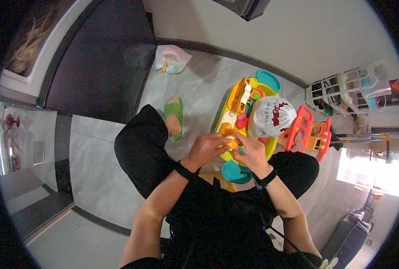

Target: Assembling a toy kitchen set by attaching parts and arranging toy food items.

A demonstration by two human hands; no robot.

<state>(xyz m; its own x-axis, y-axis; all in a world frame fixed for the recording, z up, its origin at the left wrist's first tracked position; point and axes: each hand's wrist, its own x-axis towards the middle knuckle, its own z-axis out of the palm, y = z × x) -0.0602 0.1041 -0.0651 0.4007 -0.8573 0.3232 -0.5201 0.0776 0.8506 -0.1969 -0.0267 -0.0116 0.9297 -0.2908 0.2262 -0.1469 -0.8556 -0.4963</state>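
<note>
Head view: where do we find the small orange-and-white piece (230, 143)?

– Between both hands, above the near part of the yellow tub (271, 147). We note the left hand (204, 149) pinching it in the fingertips. The right hand (252, 152) curls in at its other side; we cannot tell whether it grips too.

– Around them?

– We log a white printed bag (271, 119) resting on the tub, a red toy panel (299, 127) beyond.

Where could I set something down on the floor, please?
Bare grey floor shows between the green slipper and yellow tub, and left of the left knee. The tub is crowded: toys, a white drawstring bag, and the left hand and right hand above.
</note>
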